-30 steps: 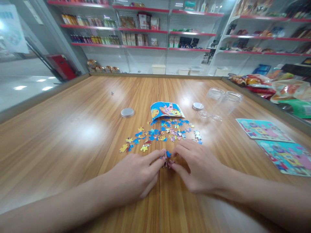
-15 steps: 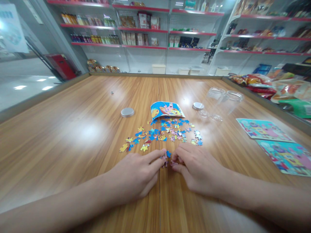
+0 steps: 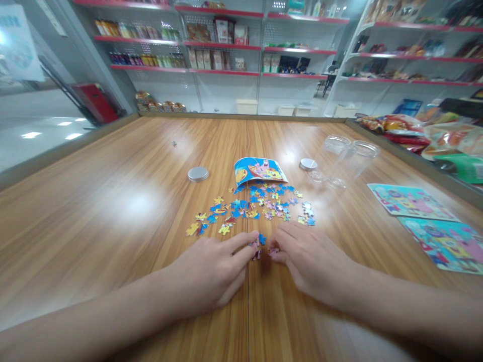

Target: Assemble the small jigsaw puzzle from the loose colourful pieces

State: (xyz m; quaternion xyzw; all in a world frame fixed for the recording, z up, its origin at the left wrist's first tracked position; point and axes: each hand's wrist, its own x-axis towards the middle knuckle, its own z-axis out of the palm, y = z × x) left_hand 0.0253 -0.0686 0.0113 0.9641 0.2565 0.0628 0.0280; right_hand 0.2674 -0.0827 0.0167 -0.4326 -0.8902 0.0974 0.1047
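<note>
Small colourful puzzle pieces (image 3: 256,203) lie scattered on the wooden table (image 3: 113,201) in front of me. My left hand (image 3: 211,271) lies flat, fingers stretched toward a tiny cluster of joined pieces (image 3: 258,246), its fingertips touching them. My right hand (image 3: 305,256) rests opposite with fingers curled, pinching a small pink piece (image 3: 272,250) beside that cluster. A curled blue picture sheet (image 3: 259,171) stands behind the loose pieces.
Two round metal lids (image 3: 198,174) (image 3: 308,164) lie on the table. Two clear jars (image 3: 345,158) lie on their sides at right. Two finished puzzle pictures (image 3: 426,216) lie near the right edge, with snack bags (image 3: 433,136) beyond. Shop shelves line the back.
My right hand has drawn back slightly and closed its fingers on a small piece near the cluster. My left hand has stayed in place.
</note>
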